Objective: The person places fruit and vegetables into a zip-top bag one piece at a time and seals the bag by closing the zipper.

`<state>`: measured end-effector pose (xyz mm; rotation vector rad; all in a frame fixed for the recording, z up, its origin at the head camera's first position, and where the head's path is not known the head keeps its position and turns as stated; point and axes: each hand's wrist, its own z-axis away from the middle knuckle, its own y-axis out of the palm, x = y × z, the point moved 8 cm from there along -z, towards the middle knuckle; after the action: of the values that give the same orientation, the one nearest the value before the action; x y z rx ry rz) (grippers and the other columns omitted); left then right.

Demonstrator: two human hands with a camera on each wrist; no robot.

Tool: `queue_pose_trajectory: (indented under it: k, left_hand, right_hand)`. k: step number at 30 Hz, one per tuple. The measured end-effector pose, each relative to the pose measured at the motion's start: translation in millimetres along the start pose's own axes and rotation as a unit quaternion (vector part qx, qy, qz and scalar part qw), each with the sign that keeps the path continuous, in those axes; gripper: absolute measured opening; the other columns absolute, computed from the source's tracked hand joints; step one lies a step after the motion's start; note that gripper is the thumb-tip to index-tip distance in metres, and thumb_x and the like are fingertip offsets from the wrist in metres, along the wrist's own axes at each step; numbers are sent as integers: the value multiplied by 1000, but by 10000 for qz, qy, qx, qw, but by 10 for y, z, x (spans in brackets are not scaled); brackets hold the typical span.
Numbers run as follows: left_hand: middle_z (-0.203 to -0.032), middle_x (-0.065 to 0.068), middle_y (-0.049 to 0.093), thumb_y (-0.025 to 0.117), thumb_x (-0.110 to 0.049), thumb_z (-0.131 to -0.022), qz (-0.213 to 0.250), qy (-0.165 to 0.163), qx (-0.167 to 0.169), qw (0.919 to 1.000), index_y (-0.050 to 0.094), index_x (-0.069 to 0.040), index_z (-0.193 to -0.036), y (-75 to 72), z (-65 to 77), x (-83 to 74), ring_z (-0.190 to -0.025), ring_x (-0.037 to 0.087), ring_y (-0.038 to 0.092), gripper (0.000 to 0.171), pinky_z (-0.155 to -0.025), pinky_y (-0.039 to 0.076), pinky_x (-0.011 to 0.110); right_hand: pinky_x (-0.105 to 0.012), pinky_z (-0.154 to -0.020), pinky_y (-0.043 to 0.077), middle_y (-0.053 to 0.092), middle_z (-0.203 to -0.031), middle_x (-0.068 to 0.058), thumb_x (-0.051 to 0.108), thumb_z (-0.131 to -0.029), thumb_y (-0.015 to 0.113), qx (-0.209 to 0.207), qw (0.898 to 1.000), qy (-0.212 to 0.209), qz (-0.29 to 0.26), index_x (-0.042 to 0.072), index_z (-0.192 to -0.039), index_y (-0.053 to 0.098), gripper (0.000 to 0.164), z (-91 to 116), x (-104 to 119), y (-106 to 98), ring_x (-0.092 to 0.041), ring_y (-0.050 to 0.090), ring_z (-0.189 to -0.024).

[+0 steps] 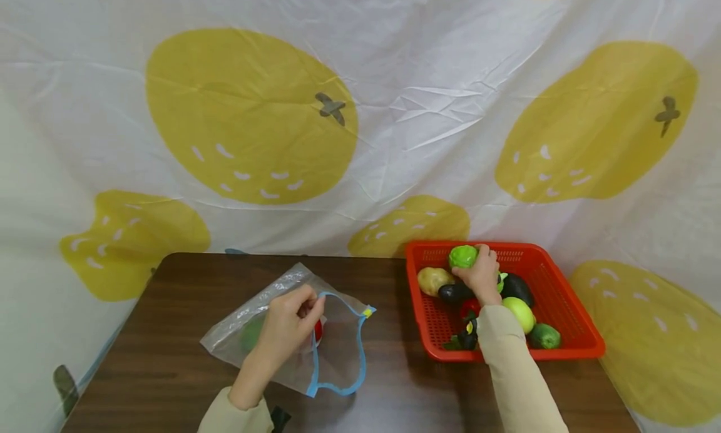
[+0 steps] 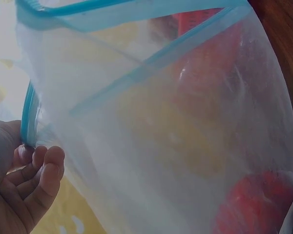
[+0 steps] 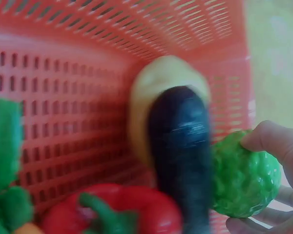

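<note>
Blue bag rim (image 1: 362, 351) and green vegetable (image 1: 463, 256) are gripped by left and right hands (image 1: 284, 320) (image 1: 482, 275) (tabletop (image 1: 385, 289) separates bag (image 1: 228, 338) from basket (image 1: 570, 330)).

On the dark brown, wood-grained worktop (image 1: 174, 339), the left hand (image 1: 278, 326) pinches the blue edge of a clear plastic bag (image 1: 284, 286). The right hand (image 1: 480, 273) grips a bright green, round vegetable (image 1: 462, 256) at the far side of a perforated red plastic basket (image 1: 563, 354), near a tan, rounded potato (image 1: 434, 281).

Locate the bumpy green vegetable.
In the head view, the bumpy green vegetable is on the right, held by the right hand at the far side of the red basket, beside the tan potato.
</note>
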<state>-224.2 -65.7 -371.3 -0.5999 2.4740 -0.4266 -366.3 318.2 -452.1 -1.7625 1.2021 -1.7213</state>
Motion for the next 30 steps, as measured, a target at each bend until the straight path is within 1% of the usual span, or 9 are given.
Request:
queue_pose_trajectory:
  k: [4, 8, 11, 16, 19, 22, 23, 26, 30]
  left_hand:
    - [-57, -5, 44, 68, 10, -71, -17, -7, -15, 10000, 48, -10, -63, 1, -5, 5, -50, 2, 41, 29, -45, 34, 12]
    - [-56, -5, 44, 68, 9, -71, -54, -39, -29, 10000, 48, -10, -63, 1, -10, 12, -50, 2, 41, 29, -45, 33, 12]
    - [-56, -5, 45, 68, 9, -72, -81, -101, -37, 9999, 48, -10, -63, -2, -10, 20, -50, 2, 41, 28, -44, 33, 12]
    - [-56, -5, 44, 67, 9, -72, -76, -161, -68, 9998, 49, -9, -64, -7, -8, 33, -49, 2, 40, 27, -44, 33, 12]
    - [-57, -4, 45, 67, 9, -72, -71, -137, -87, 9998, 49, -8, -64, -7, -15, 33, -49, 2, 40, 26, -44, 34, 12]
    - [-57, -4, 45, 67, 9, -72, -58, -127, -90, 9999, 49, -8, -64, -7, -26, 28, -49, 2, 41, 26, -44, 34, 12]
    - [-57, -4, 46, 67, 9, -72, -66, -131, -90, 9999, 49, -8, -64, -8, -29, 27, -49, 2, 41, 26, -44, 34, 12]
    - [-57, -4, 45, 68, 9, -72, -58, -157, -34, 9999, 49, -9, -64, -1, -26, 22, -50, 2, 41, 28, -44, 34, 12]
    - [-57, -5, 45, 68, 9, -74, -35, -178, 83, 9998, 48, -10, -64, 14, -12, 10, -50, 1, 41, 29, -43, 34, 12]
  right_hand:
    - [-54, -93, 36, 40, -120, -29, 17, -73, 76, -144, 9993, -190, -282, -6, -127, 38, 69, 61, 236, -129, -45, 40, -109]
    - [-52, -91, 38, 46, -118, -27, 15, -72, 77, -253, 9951, -594, -746, -4, -126, 42, 68, 272, 567, -250, -41, 44, -108]
    - [-47, -84, 43, 50, -114, -24, 13, -70, 79, -269, 9872, -1060, -1159, -3, -125, 45, 67, 550, 842, -292, -36, 49, -102]
    - [-36, -75, 51, 54, -116, -16, 7, -66, 82, -173, 9634, -1752, -2020, 1, -125, 48, 69, 1153, 1212, -261, -29, 56, -98]
    - [-31, -73, 52, 56, -117, -12, 7, -63, 84, -94, 9506, -2074, -2307, 4, -124, 50, 70, 1497, 1352, -186, -26, 58, -98]
    - [-29, -69, 52, 58, -112, -9, 8, -63, 84, 214, 9359, -2394, -2576, 7, -123, 52, 68, 1760, 1483, -30, -22, 58, -94]
    - [-28, -68, 52, 59, -110, -8, 8, -63, 83, 327, 9319, -2498, -2611, 7, -123, 52, 68, 1831, 1525, 39, -21, 58, -93]
    - [-28, -67, 53, 58, -110, -6, 8, -64, 82, 699, 9147, -2859, -2769, 6, -124, 51, 68, 2014, 1661, 261, -19, 58, -92]
    - [-27, -69, 52, 54, -118, -4, 11, -65, 80, 960, 8996, -3328, -2659, 8, -127, 49, 70, 2212, 1809, 536, -16, 56, -96]
